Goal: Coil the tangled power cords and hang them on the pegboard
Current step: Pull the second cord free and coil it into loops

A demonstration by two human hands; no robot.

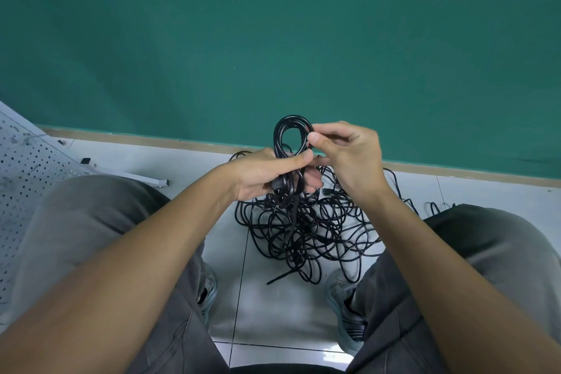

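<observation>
The left hand (267, 173) grips a bundle of black cord loops, the coil (292, 143), its fingers curled round the lower part and its thumb laid across the front. The top of the coil stands up as a rounded loop above that hand. The right hand (349, 155) pinches the upper right side of the loop between thumb and fingertips, the other fingers bent loosely. Both hands are held out in front of the person, above the floor (273, 307). Below them, between the knees, a tangled pile of black power cords (303, 231) lies on the pale floor tiles, and strands hang from the coil down toward it. A loose cord end (277, 279) sticks out at the near edge of the pile. The pegboard (27, 167), white and full of holes, leans at the far left, well apart from the cords. A green wall (273, 39) rises behind the pile.
</observation>
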